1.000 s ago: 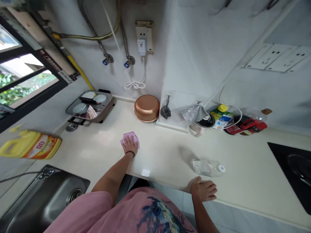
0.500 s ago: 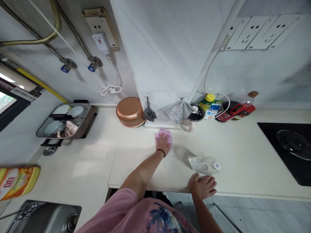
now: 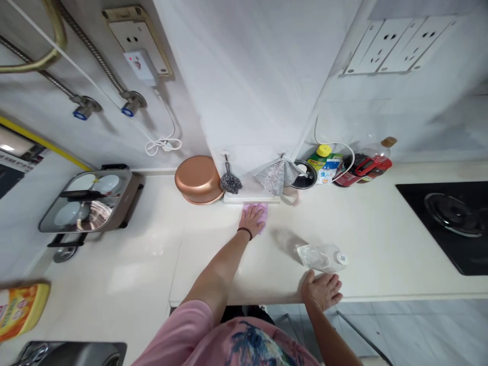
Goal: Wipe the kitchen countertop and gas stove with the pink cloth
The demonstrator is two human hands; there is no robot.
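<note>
My left hand (image 3: pixel 251 221) lies flat on a pink cloth (image 3: pixel 262 212), fingers spread, pressing it against the white countertop (image 3: pixel 213 249) just in front of the pillar's base ledge. Part of the cloth is hidden under the palm. At the counter's front edge rests my right hand (image 3: pixel 322 291), its fingers extended and nothing in them. Just beyond it is a clear plastic bottle (image 3: pixel 322 257) with a white cap, close to the fingertips; whether they touch I cannot tell.
A copper-coloured pot (image 3: pixel 199 180) stands left of the pillar. From hooks hang a steel scrubber (image 3: pixel 231 182) and a silvery cloth (image 3: pixel 276 177). Red-labelled bottles (image 3: pixel 362 168) stand at the back right, near a black cooktop (image 3: pixel 450 218). A lidded electric pan (image 3: pixel 91 203) holds bowls at left.
The view has shifted slightly, moving the scene leftward. My left wrist has turned a little, with the hand angled more to the right on the cloth. The right hand and bottle stay about the same.
</note>
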